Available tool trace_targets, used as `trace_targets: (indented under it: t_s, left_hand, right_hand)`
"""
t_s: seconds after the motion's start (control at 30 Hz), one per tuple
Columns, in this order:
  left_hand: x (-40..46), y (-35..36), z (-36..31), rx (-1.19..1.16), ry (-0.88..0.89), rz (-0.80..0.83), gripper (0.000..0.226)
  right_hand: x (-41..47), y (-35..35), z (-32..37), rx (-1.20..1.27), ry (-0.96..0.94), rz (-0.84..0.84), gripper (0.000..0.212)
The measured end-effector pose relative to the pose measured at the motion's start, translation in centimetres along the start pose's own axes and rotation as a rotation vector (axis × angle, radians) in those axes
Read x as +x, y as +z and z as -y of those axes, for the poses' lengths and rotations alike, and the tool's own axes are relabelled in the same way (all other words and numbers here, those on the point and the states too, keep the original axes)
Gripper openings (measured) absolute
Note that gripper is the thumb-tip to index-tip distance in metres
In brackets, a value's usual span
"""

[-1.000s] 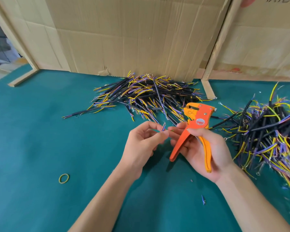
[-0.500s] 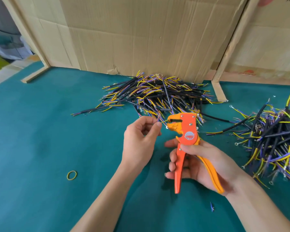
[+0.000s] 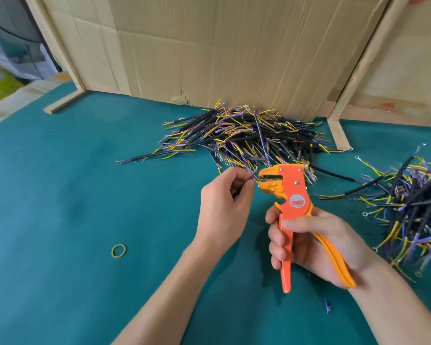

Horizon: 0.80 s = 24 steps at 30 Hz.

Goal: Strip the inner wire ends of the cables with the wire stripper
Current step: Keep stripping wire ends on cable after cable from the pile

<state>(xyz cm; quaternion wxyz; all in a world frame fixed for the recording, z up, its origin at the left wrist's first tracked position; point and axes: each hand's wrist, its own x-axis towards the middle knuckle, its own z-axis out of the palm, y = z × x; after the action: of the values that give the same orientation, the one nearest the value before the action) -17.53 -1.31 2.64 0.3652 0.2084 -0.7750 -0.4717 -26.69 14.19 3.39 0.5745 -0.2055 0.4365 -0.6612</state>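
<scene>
Hands over green table: left hand point(image 3: 223, 207) pinches cable point(image 3: 249, 172), wire tips fed into mouth of wire stripper point(image 3: 290, 195). Right hand point(image 3: 311, 242) wraps its handles, not yet squeezed. Risk: wire too shallow or skewed, so blades nick strands.

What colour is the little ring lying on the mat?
Yellow; the ring shows in the head view.
</scene>
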Motion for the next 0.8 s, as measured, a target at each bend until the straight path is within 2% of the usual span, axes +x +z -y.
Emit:
trace_targets:
  t_s: [0.23, 0.47, 0.8]
  left_hand:
    - [-0.1, -0.1, -0.2, -0.017, 0.010, 0.010, 0.013]
    - [0.0, 0.0, -0.2, -0.071, -0.019, 0.035, 0.009]
    - [-0.2, 0.4, -0.1, -0.170, -0.116, 0.056, 0.016]
  right_hand:
    - [-0.1, 0.5, 0.2, -0.026, 0.000, -0.059, 0.043]
    - [-0.1, 1.2, 0.1, -0.014, -0.007, -0.121, 0.023]
    - [-0.1, 1.7, -0.3, 0.017, -0.052, -0.110, 0.036]
